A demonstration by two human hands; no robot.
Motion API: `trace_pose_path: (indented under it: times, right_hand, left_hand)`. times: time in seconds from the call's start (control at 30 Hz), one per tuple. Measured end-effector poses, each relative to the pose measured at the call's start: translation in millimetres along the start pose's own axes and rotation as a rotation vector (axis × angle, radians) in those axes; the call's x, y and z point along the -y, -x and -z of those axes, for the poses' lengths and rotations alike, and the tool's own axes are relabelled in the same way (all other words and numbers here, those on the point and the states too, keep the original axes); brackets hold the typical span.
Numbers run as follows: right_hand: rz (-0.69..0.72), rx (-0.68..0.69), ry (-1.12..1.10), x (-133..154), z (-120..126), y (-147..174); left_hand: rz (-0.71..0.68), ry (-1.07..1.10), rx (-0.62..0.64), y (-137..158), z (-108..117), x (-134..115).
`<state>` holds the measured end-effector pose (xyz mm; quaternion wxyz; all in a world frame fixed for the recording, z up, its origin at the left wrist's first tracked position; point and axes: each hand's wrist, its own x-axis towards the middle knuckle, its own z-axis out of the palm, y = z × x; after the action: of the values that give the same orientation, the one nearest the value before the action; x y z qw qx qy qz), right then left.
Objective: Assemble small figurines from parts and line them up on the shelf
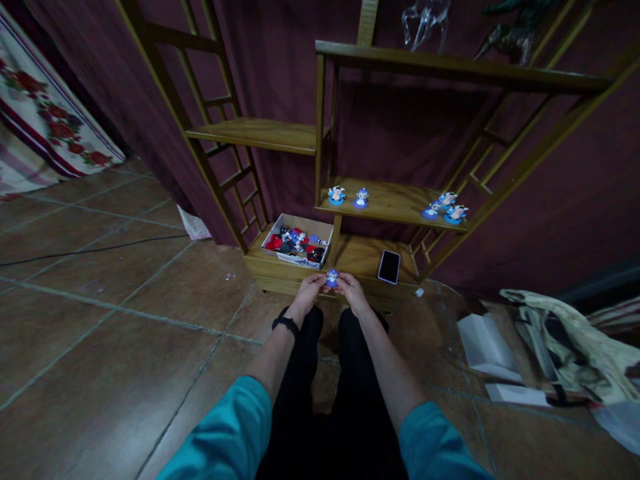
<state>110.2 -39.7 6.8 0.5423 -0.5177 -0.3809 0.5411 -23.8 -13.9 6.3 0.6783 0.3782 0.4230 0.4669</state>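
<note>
A small purple-and-white figurine (333,278) is held upright between my two hands, in front of the low shelf. My left hand (312,287) pinches it from the left and my right hand (350,288) from the right. Just beyond my left hand sits an open cardboard box (327,235) with several red, black and purple figurines in it. On the shelf above stand a blue-based figurine (337,195) and a purple one (361,198). A cluster of several more figurines (447,207) stands at that shelf's right end.
A phone (389,267) lies on the low shelf (357,257) at right. Glass (426,20) and dark horse-like ornaments (515,33) stand on the top shelf. White boxes (487,343) and a pale cloth bag (575,347) are on the floor at right; a black cable (100,249) runs at left.
</note>
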Motion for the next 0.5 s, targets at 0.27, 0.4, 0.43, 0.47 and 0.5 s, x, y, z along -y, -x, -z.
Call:
trace_pose_path:
  times: [0.27, 0.4, 0.43, 0.47, 0.5]
  right_hand:
    - [0.008, 0.024, -0.006, 2.6, 0.1, 2.1]
    - [0.012, 0.021, -0.011, 2.6, 0.2, 2.2]
    - [0.014, 0.02, -0.011, 2.7, 0.2, 2.3]
    - [0.014, 0.018, -0.01, 2.8, 0.1, 2.3]
    - [0.013, 0.018, -0.007, 2.9, 0.0, 2.3]
  left_hand:
    - [-0.009, 0.0, 0.007, 1.1, 0.2, 0.0]
    - [-0.006, 0.005, 0.009, 0.4, 1.2, 0.5]
    - [-0.005, 0.005, 0.009, 0.1, 1.4, 0.5]
    - [-0.004, 0.005, 0.01, -0.1, 1.6, 0.6]
    - [-0.003, 0.005, 0.009, -0.2, 1.8, 0.6]
